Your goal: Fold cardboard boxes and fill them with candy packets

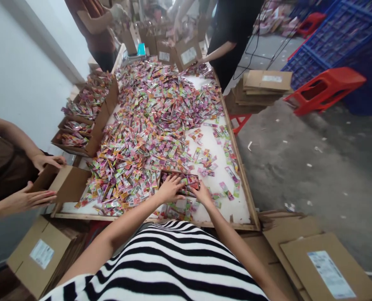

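A small open cardboard box (199,179) full of colourful sachets (189,180) sits on the table in front of me. My left hand (171,190) lies over the sachets at the box's left part, its fingers spread. At the right end of the box, my right hand (202,195) grips the wall, thumb toward the inside; its outer fingers are partly hidden. A large heap of similar sachets (161,104) covers much of the white tabletop (201,142) beyond and to the left of the box.
Filled boxes (93,136) line the table's left edge. A co-worker's hands (40,196) hold an open carton (70,182) at the left; two other people stand at the far end. Flattened cartons (327,263) lie at the lower right. A red stool (333,88) stands beyond the wooden table rim (244,188).
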A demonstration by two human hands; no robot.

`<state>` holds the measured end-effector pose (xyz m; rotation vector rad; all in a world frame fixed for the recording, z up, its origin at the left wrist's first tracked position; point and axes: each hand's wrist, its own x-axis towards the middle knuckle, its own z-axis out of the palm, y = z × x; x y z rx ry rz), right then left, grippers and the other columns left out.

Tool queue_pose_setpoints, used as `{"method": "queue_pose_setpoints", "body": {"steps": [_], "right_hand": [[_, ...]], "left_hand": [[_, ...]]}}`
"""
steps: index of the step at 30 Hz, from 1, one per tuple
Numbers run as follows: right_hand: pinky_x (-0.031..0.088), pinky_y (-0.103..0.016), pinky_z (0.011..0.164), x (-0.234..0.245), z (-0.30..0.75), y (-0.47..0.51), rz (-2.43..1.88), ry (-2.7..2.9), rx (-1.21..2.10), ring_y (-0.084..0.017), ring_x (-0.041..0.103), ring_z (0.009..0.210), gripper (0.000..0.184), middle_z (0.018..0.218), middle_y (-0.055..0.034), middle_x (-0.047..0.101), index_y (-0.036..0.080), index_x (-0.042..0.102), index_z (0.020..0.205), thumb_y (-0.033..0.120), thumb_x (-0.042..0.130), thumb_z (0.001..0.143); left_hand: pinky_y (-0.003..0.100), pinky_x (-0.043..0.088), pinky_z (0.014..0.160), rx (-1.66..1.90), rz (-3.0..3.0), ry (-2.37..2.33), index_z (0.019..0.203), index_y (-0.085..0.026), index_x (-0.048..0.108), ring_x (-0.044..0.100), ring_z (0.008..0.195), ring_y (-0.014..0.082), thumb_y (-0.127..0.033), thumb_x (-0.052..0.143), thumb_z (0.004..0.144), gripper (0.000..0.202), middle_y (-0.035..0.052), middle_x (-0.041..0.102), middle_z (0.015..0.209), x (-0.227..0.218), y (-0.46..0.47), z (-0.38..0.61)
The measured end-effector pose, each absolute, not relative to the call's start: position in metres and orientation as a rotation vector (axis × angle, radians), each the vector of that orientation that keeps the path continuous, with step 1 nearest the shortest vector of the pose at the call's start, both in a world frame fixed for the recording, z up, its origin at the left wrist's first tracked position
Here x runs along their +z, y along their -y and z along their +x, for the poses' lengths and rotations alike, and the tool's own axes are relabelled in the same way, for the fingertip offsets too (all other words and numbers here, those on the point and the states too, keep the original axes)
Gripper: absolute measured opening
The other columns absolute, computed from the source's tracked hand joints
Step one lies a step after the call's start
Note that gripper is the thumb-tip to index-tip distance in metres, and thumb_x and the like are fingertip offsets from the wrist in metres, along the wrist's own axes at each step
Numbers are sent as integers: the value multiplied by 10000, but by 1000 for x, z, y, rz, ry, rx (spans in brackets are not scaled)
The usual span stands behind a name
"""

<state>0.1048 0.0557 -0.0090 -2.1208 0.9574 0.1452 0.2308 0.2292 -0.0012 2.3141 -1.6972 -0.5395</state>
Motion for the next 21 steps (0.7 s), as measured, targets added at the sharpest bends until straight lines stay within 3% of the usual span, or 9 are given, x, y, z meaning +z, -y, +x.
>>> {"method": "queue_pose_setpoints", "body": {"steps": [4,7,10,14,18,21], "right_hand": [[419,-287,702,7,93,-58,-2354,-950,382,-258,695,863,379,885,-122,751,180,702,918,553,639,888],[340,-269,642,24,76,-46,-2488,-793,382,-222,665,794,247,824,-87,737,198,667,804,408,609,922],[294,-255,603,41,61,-27,-2451,-740,151,-166,600,671,243,692,-21,679,210,624,740,353,559,926],[286,-270,603,57,59,-2,-2416,-845,-275,-155,518,606,402,634,-16,612,212,547,651,515,520,912],[347,-290,647,59,73,2,-2327,-822,-514,-156,510,613,477,689,-30,611,212,540,653,596,471,927],[424,-314,724,52,77,0,-2174,-975,-745,-176,565,685,424,862,-65,673,193,627,864,602,524,909]], "left_hand": [[492,279,1205,-567,2301,1658,1342,-282,667,395,1483,284,-553,518,985,472,108,520,1552,2,-229,230],[480,317,1173,-571,2294,1632,1336,-277,667,414,1462,292,-534,554,974,458,111,568,1496,7,-229,235],[448,346,1137,-554,2282,1607,1363,-269,642,475,1400,279,-455,587,974,434,114,625,1401,12,-230,238],[475,347,1107,-413,2302,1589,1299,-227,661,520,1299,291,-439,602,966,399,125,643,1340,16,-220,229],[453,422,993,-302,2424,1473,1245,-137,656,549,1173,318,-416,676,904,442,165,652,1228,15,-182,210],[392,458,899,-321,2485,1386,1086,-151,710,574,1087,291,-285,661,896,238,150,645,1146,14,-157,204]]}}
